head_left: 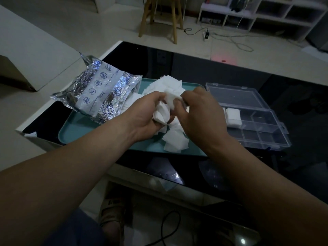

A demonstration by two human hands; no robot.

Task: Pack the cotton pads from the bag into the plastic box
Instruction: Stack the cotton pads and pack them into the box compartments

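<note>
Loose white square cotton pads [174, 141] lie heaped on a teal tray [78, 128]. Above the heap my left hand [150, 114] grips a stack of pads [162, 113], and my right hand [197, 110] pinches the top of that same stack. A crinkled silver foil bag [99, 91] lies on the tray's left end. To the right stands the clear plastic box [255, 126] with its lid [236, 94] folded back; one compartment at its left holds a stack of pads [233, 116].
The tray and box sit on a black glossy table [204, 71] with a white rim. A wooden stool [161, 16] and white shelves [262, 13] stand on the floor beyond, with cables lying there. A sandalled foot [111, 215] shows below.
</note>
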